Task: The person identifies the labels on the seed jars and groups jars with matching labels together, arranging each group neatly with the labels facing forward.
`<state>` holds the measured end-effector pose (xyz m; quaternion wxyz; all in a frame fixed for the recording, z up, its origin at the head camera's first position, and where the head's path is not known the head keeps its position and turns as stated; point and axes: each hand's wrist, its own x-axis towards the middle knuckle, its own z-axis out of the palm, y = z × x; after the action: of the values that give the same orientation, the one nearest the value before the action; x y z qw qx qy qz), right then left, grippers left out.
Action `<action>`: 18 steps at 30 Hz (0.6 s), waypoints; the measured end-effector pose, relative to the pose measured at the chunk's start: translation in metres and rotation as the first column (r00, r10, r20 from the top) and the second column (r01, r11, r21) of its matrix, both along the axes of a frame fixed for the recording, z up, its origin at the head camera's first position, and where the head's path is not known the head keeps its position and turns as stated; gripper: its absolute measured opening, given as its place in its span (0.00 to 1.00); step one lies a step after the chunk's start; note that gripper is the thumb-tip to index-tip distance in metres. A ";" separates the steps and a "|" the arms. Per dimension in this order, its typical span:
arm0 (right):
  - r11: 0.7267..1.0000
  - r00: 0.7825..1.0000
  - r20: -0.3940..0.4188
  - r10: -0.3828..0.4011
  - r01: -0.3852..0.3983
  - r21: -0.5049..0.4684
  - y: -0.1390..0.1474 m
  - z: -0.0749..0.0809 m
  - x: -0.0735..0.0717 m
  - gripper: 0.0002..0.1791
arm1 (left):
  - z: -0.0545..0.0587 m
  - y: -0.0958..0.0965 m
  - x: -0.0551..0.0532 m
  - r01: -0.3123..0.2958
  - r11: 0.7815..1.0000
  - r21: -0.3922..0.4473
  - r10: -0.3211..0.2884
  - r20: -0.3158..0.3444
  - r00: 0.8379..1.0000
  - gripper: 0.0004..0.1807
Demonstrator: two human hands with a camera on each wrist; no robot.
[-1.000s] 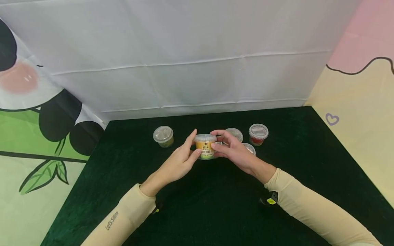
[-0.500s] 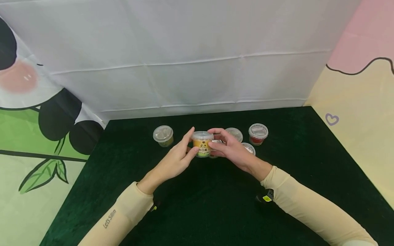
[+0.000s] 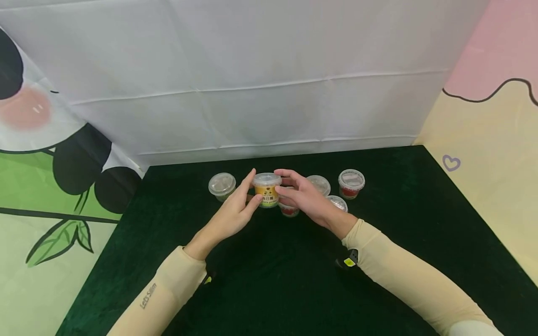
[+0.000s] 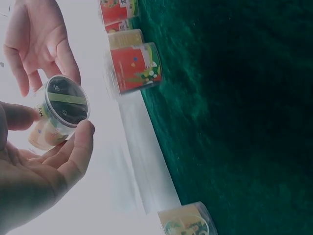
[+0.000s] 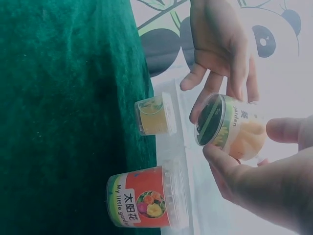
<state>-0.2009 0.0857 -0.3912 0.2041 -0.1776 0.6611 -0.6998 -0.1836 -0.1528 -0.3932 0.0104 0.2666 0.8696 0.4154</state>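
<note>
A small clear-lidded plastic cup (image 3: pixel 267 196) with a yellow-and-green label hangs above the dark green table, upright between both hands. My left hand (image 3: pixel 229 212) holds its left side, thumb on the front and fingers behind. On the other side, my right hand (image 3: pixel 308 198) grips it by the thumb and fingers. The left wrist view shows the dark base of the cup (image 4: pixel 67 100) from below, crossed by a pale green strip. Dark base and printed label of the same cup (image 5: pixel 234 125) also appear in the right wrist view.
A lidded cup (image 3: pixel 222 185) stands left of the hands on the green cloth (image 3: pixel 269 280). A red-labelled cup (image 3: pixel 290 211) is partly hidden by the right hand. Further right are two clear-lidded cups (image 3: pixel 319 185) and another red one (image 3: pixel 351 183). A white curtain (image 3: pixel 269 107) hangs behind.
Both hands have moved left and slightly away with the cup. The red-labelled cup behind the right hand now shows more, and the left cup is partly covered.
</note>
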 end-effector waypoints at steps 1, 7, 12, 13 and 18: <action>1.000 1.000 0.005 -0.003 0.003 0.001 -0.002 0.001 -0.001 0.29 | 0.000 -0.001 -0.001 -0.007 1.000 -0.004 0.007 -0.002 1.000 0.37; 1.000 1.000 0.011 -0.014 0.014 0.018 -0.011 0.002 -0.006 0.30 | 0.000 -0.009 -0.008 -0.051 0.998 -0.031 0.050 -0.030 0.998 0.36; 1.000 1.000 0.016 -0.012 0.012 0.027 -0.019 0.003 -0.011 0.30 | -0.001 -0.016 -0.013 -0.072 0.996 -0.055 0.070 -0.045 0.997 0.35; 1.000 1.000 0.022 -0.009 0.008 0.027 -0.021 0.003 -0.012 0.30 | -0.001 -0.017 -0.014 -0.077 0.995 -0.058 0.074 -0.047 0.996 0.35; 0.999 0.999 0.049 0.012 -0.014 0.030 -0.033 0.003 -0.017 0.33 | -0.003 -0.026 -0.017 -0.099 0.992 -0.072 0.095 -0.055 0.994 0.33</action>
<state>-0.2175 0.0525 -0.3883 0.2276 -0.1616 0.6653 -0.6924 -0.2010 -0.1783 -0.3960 -0.0220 0.2341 0.8965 0.3756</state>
